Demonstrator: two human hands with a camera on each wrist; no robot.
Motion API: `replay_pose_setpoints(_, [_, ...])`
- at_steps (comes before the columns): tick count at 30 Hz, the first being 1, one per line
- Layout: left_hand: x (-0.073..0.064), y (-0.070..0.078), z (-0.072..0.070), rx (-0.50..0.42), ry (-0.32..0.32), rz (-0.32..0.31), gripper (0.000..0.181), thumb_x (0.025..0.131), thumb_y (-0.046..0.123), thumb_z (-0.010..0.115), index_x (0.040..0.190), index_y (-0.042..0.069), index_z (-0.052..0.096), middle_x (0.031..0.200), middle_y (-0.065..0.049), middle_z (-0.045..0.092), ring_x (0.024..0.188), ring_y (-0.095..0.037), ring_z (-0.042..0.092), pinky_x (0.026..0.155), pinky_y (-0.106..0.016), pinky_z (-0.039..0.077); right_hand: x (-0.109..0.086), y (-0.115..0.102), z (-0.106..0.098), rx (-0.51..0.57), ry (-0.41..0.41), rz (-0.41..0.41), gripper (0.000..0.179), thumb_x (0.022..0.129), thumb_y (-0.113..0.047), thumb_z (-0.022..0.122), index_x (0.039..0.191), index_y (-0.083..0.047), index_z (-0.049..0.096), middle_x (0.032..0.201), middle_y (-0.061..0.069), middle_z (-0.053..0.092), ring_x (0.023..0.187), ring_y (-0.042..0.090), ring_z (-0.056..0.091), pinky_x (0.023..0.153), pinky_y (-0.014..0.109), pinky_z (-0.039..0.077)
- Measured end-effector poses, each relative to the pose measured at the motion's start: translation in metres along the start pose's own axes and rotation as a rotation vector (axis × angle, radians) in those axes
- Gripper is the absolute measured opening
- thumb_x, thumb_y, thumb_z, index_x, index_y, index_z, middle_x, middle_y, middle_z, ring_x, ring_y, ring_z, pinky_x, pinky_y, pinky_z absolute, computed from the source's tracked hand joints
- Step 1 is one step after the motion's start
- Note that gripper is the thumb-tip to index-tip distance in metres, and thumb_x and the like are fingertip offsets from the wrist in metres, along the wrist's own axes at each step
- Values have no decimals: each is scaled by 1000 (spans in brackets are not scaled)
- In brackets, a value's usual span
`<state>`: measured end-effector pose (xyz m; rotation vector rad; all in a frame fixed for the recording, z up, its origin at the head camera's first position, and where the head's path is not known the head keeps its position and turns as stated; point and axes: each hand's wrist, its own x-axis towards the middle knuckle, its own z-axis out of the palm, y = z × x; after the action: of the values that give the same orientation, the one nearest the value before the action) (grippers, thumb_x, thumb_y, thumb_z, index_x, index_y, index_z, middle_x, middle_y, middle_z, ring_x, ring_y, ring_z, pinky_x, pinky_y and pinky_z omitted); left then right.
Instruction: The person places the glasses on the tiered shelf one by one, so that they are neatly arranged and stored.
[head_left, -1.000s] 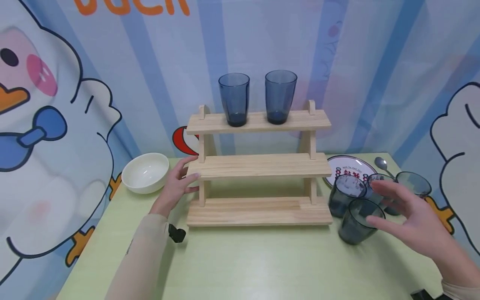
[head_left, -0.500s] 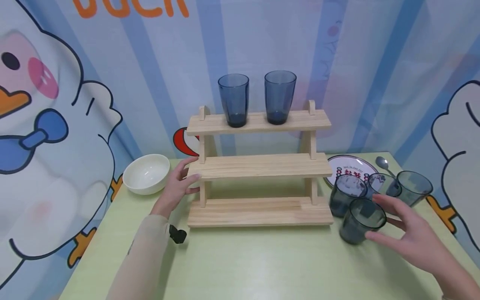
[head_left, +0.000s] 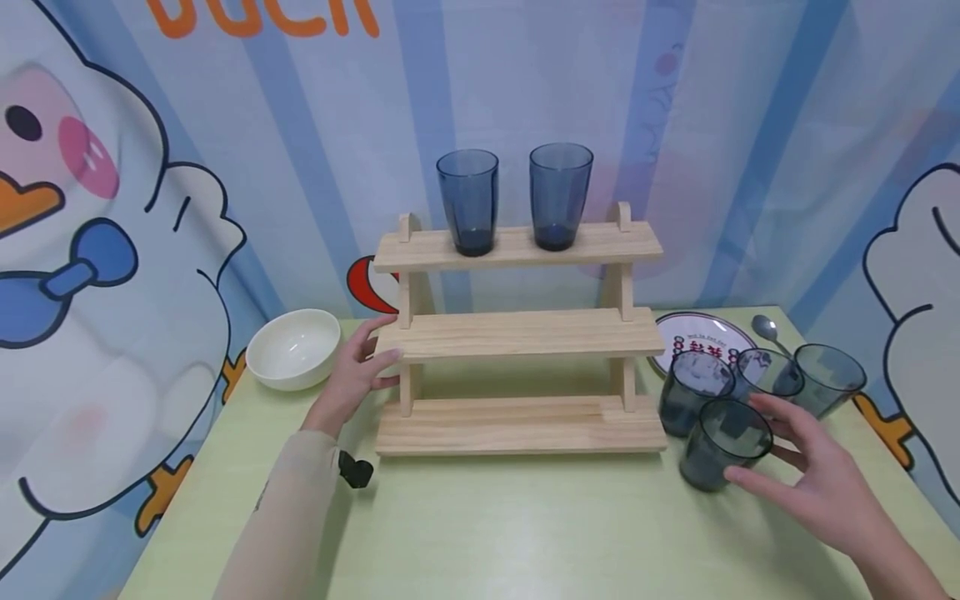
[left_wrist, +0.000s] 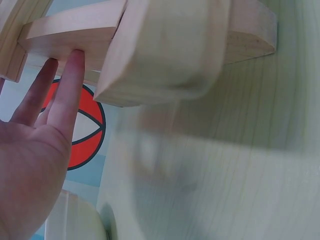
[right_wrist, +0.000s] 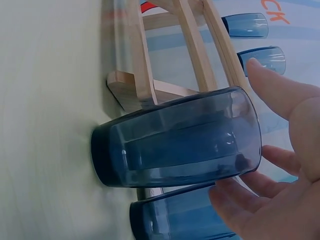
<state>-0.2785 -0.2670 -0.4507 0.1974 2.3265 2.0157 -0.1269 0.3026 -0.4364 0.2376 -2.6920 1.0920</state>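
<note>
My left hand (head_left: 351, 375) is at the left end of the three-tier wooden rack (head_left: 517, 333). Its outstretched fingertips touch the rack's wood in the left wrist view. On the right, my right hand (head_left: 813, 475) reaches around the nearest blue-grey glass tumbler (head_left: 720, 450), which stands upright on the table. Thumb and fingers are spread at either side of the rim; in the right wrist view the thumb (right_wrist: 272, 85) is clear of the glass and the fingers (right_wrist: 250, 195) lie close by it. Two similar tumblers, a left one (head_left: 468, 204) and a right one (head_left: 561, 200), stand on the top shelf.
Behind the nearest tumbler, several more glasses (head_left: 693, 396) are grouped closely, beside a patterned plate (head_left: 663, 342) and a metal spoon (head_left: 765, 327). A white bowl (head_left: 292, 350) sits left of the rack. A printed cartoon curtain (head_left: 322, 167) hangs behind the table (head_left: 525, 533).
My right hand has come down and inward around the near tumbler, its fingers lowering beside the rim. My left hand keeps its place on the rack.
</note>
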Motion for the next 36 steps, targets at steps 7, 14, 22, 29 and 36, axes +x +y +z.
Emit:
replay_pose_setpoints(7, [0, -1, 0, -19, 1, 0, 60, 104, 21, 69, 158, 27, 43, 151, -22, 47, 129, -41, 56, 94, -56, 59, 0, 0, 5, 31, -31, 98, 106, 84, -30, 91, 163, -3, 27, 156, 29, 44, 132, 51, 48, 91, 22, 59])
replay_pose_setpoints(14, [1, -1, 1, -22, -6, 18, 58, 104, 19, 67, 157, 28, 45, 150, -22, 48, 127, -38, 59, 92, -54, 61, 2, 3, 14, 48, -55, 161, 106, 85, -35, 90, 164, -2, 26, 154, 35, 42, 133, 55, 47, 98, 67, 49])
replay_pose_setpoints(22, [1, -3, 0, -33, 0, 18, 59, 105, 18, 66, 159, 25, 43, 150, -23, 48, 126, -37, 59, 93, -56, 60, 5, 11, 23, 133, -55, 170, 100, 87, -31, 89, 161, 1, 29, 153, 36, 43, 130, 52, 50, 80, -1, 43])
replay_pose_setpoints(29, [-2, -4, -1, -29, -1, 15, 60, 104, 20, 68, 159, 26, 43, 150, -23, 47, 127, -39, 58, 93, -55, 60, 4, 16, 29, 168, -56, 181, 96, 88, -28, 88, 159, 1, 30, 152, 33, 44, 131, 49, 51, 83, 0, 45])
replay_pose_setpoints(36, [-1, -2, 0, -32, -6, 20, 59, 104, 18, 68, 157, 27, 44, 150, -21, 48, 127, -39, 58, 92, -56, 60, 3, 22, 32, 244, -32, 175, 92, 87, -17, 88, 157, 0, 32, 150, 30, 46, 108, -15, 49, 84, 3, 49])
